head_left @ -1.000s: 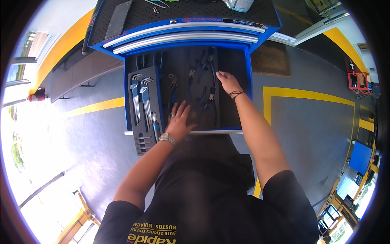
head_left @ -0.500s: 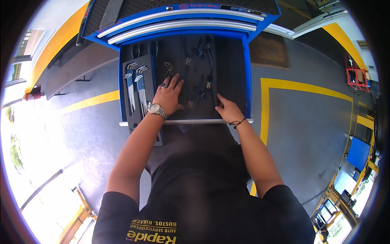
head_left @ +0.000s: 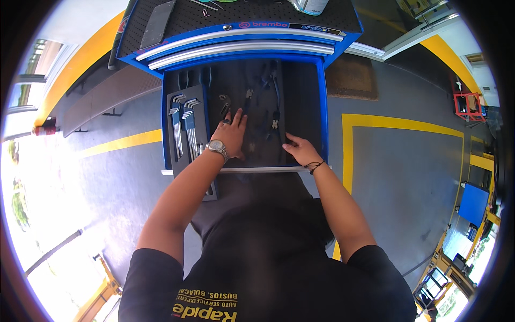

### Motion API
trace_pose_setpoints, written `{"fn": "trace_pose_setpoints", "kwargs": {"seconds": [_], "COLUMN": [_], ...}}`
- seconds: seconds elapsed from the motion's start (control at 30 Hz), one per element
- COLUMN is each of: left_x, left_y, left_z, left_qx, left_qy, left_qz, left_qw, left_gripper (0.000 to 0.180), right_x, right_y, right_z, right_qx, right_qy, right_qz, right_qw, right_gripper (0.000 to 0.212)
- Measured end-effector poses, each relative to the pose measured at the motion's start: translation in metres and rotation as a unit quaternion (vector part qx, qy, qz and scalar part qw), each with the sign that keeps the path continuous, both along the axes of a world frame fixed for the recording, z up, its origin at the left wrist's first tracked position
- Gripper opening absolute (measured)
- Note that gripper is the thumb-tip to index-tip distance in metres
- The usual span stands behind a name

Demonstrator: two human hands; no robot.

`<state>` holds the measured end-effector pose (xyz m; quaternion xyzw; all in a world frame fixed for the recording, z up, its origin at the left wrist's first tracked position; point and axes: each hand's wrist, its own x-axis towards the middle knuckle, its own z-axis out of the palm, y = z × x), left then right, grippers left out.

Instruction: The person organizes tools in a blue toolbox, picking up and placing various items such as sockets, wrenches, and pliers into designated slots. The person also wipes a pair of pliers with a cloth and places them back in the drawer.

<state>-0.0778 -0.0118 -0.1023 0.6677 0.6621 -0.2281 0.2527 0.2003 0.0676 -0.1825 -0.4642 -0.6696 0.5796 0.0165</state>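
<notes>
Blue tool cabinet (head_left: 134, 56) at twelve o'clock, its open drawer (head_left: 321, 118) lined with dark foam. Hex key set (head_left: 182, 126) at ten o'clock in the drawer; pliers (head_left: 274, 102) at one o'clock. Left hand (head_left: 230, 137) lies flat, fingers spread, on the foam; right hand (head_left: 300, 150) rests curled near the drawer's front edge, its grip indiscernible.

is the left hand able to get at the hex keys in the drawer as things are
Probably yes: the left hand lies flat in the open drawer, just right of the hex keys, with nothing between them that I can see.
</notes>
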Motion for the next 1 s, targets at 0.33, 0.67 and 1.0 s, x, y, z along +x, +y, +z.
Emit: {"fn": "trace_pose_setpoints", "kwargs": {"seconds": [0.33,0.67,1.0], "left_x": [0.007,-0.053,-0.077], "left_y": [-0.013,0.060,0.126], "left_z": [0.000,0.001,-0.007], "left_qx": [0.039,0.071,0.062], "left_qy": [-0.018,-0.041,-0.005], "left_qz": [0.020,0.083,0.026], "left_qw": [0.999,0.993,0.998], "left_gripper": [0.138,0.132,0.141], "right_x": [-0.058,-0.061,-0.058], "right_y": [0.060,0.066,0.060], "right_z": [-0.029,-0.008,-0.006], "right_qx": [0.130,0.111,0.120], "right_qy": [0.054,0.007,0.013], "right_qz": [-0.089,-0.005,-0.006], "right_qw": [0.986,0.994,0.993], "right_gripper": [0.064,0.084,0.088]}}
